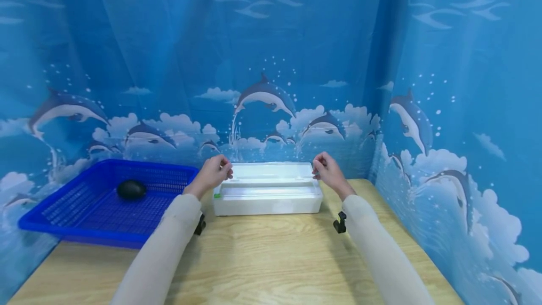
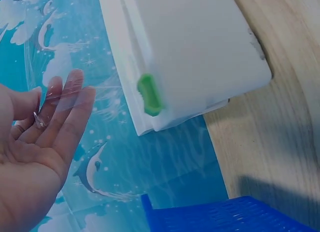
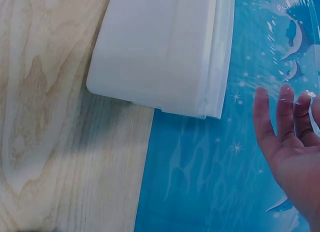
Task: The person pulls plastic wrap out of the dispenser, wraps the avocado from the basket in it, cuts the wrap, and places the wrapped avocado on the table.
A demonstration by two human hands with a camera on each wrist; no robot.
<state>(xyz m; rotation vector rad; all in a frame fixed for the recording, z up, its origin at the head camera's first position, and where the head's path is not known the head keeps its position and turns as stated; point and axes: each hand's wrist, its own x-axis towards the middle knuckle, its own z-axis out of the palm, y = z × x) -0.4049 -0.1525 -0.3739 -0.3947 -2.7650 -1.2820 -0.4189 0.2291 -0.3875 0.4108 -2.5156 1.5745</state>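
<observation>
A white cling film dispenser lies across the table, its lid up at the back. On its left end sits a green slider. Clear cling film reaches from the dispenser to both hands. The left hand is raised over the left end and pinches the film between thumb and index finger, the other fingers spread behind it. Over the right end, the right hand pinches the film's other side; its thumb is partly cut off in the right wrist view. The film's far edge is hard to make out.
To the left stands a blue plastic basket, with a dark, smooth oval object in it. The wooden table ends just behind the dispenser, at a blue dolphin-print curtain. More curtain hangs at the right.
</observation>
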